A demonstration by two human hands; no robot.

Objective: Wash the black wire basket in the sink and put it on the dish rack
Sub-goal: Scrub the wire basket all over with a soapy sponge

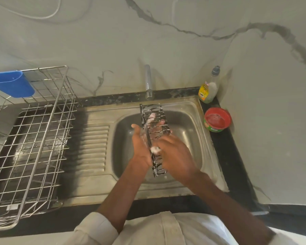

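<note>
The black wire basket (155,131) is long and narrow, streaked with white soap foam, and tilted on its side over the steel sink bowl (187,124). My left hand (140,147) holds its left side from below, thumb up. My right hand (175,152) wraps over its right side, and some fingertips show through the wires. A blob of foam sits between my hands. The steel wire dish rack (30,144) stands on the counter to the left of the sink's ribbed drainboard.
A chrome tap (148,82) stands behind the sink; no water stream is visible. A dish soap bottle (208,87) and a red tub of dish paste (217,119) sit at the right. A blue plastic holder (12,84) hangs on the rack's back edge.
</note>
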